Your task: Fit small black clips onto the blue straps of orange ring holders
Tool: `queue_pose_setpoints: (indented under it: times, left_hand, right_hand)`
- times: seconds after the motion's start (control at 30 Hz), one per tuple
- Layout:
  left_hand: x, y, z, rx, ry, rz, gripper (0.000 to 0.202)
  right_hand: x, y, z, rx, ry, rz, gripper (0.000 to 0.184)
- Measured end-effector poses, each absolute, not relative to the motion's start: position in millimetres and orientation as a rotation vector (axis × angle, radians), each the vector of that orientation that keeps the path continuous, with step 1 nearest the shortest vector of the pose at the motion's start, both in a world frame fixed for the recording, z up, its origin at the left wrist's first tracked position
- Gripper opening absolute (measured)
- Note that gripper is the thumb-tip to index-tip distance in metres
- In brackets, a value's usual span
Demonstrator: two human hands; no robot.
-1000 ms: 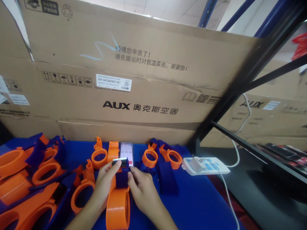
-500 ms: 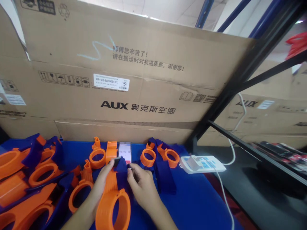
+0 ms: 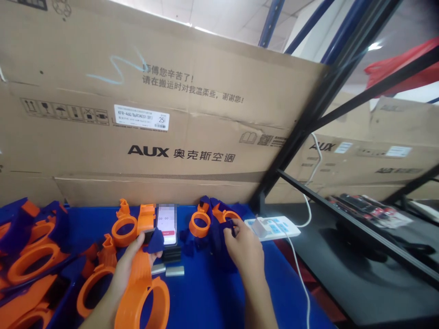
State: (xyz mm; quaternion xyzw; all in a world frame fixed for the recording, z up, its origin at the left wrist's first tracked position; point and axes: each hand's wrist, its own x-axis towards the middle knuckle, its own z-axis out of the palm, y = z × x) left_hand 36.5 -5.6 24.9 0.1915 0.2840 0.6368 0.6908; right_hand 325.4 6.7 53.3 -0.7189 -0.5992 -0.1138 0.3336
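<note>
My left hand (image 3: 127, 261) is closed around the handle of an orange tape dispenser (image 3: 140, 270), whose large ring hangs toward me. A dark blue plastic piece (image 3: 156, 240) sits at its upper end, beside the thumb. To the right, my right hand (image 3: 246, 246) pinches a dark blue plastic part (image 3: 226, 225) in the pile of blue and orange parts; the fingers partly hide it. Silvery metal strips (image 3: 174, 271) and black pieces (image 3: 172, 254) lie on the blue surface (image 3: 192, 297) between the hands.
Several orange and blue dispensers (image 3: 36, 262) crowd the left side. A phone (image 3: 167, 224) lies behind my left hand. At the right edge is a white power strip (image 3: 274, 227) with a cable (image 3: 302, 278). Cardboard (image 3: 192, 183) walls the back; a black frame post (image 3: 291, 137) slants nearby.
My right hand has left the held dispenser and moved right to the blue parts. My left hand keeps the dispenser. The view has shifted right, and the strips and black pieces now show.
</note>
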Motion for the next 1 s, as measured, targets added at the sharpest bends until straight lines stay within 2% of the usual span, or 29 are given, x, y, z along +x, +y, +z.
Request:
queue_pose_setpoints:
  times: [0.2,0.33,0.47,0.6,0.7,0.8,1.0]
  left_hand:
    - [40.6,-9.3,23.4,0.499,0.669,1.372,0.028]
    - [41.8,-9.3,18.7,0.537,0.754,1.324,0.033]
    - [45.7,-11.2,20.3,0.563,0.861,1.256,0.044]
    - [51.2,-17.5,26.6,0.588,0.917,1.315,0.046]
    - [53.8,-20.4,27.4,0.621,0.909,1.355,0.046]
    - [54.5,-20.2,24.6,0.613,0.903,1.372,0.044]
    - [55.4,-20.3,21.3,0.738,0.954,1.309,0.038]
  right_hand:
    - [330.2,13.1,42.9,-2.074,-1.616,-0.177,0.032]
    - [323.2,12.4,48.3,-2.039,-1.548,-0.142,0.027]
    - [302.9,9.8,53.9,-1.71,-1.507,-0.047,0.022]
    - [265.0,-2.0,53.0,-1.238,-1.72,0.369,0.025]
    - [235.8,-14.0,48.6,-1.05,-1.886,0.587,0.034]
    - [216.4,-20.4,42.3,-1.05,-1.919,0.619,0.041]
    - [210.1,-23.0,32.3,-1.151,-1.869,0.521,0.029]
